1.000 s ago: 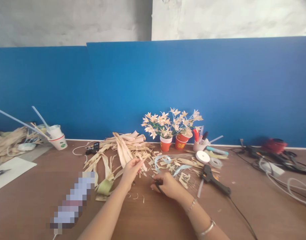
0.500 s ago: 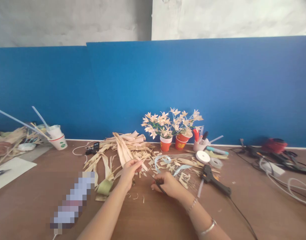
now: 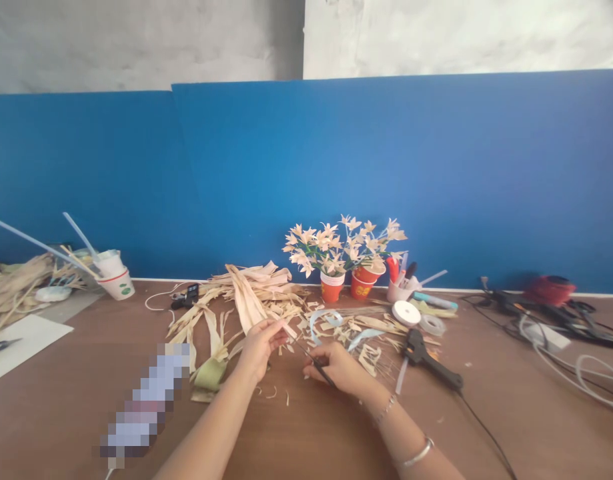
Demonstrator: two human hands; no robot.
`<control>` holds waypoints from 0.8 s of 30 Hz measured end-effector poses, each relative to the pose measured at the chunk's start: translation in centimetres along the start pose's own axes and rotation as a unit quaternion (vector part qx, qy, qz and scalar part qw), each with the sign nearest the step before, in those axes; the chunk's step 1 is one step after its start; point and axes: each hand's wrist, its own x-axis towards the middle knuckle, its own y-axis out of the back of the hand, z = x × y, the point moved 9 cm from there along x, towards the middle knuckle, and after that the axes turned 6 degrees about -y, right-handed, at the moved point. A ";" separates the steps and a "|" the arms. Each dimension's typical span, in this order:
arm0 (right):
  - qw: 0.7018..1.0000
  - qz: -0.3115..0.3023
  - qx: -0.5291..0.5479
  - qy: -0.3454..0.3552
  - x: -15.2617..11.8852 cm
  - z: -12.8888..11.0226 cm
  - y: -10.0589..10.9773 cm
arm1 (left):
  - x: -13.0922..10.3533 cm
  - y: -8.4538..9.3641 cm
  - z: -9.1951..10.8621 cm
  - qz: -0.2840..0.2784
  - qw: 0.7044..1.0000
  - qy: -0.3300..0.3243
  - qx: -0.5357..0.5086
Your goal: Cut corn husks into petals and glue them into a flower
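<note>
My left hand (image 3: 260, 348) pinches a pale strip of husk (image 3: 289, 329) near the middle of the table. To its right, my right hand (image 3: 331, 367) is closed on dark scissors (image 3: 320, 369), whose blades point up and left toward the strip. Behind my left hand lies a heap of dried husks (image 3: 243, 293), with a green piece (image 3: 209, 375) at its near end. Small scraps lie around and below both hands. Pale flowers (image 3: 331, 247) stand in red paper cups (image 3: 331, 288) behind my right hand.
A black glue gun (image 3: 431, 363) and a white ribbon roll (image 3: 406, 313) lie to the right. Cables (image 3: 561, 367) run at the far right. A paper cup with sticks (image 3: 117, 283) and a white sheet (image 3: 26, 343) are at the left, beside a blurred object (image 3: 149, 403).
The husk strip in my left hand has turned, and its tip now points up and right. The scissors in my right hand have tilted slightly.
</note>
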 end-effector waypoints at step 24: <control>0.999 0.014 0.032 -0.031 0.1 0.3 0.1 | -0.1 0.0 -1.0 0.035 0.996 0.000 -0.084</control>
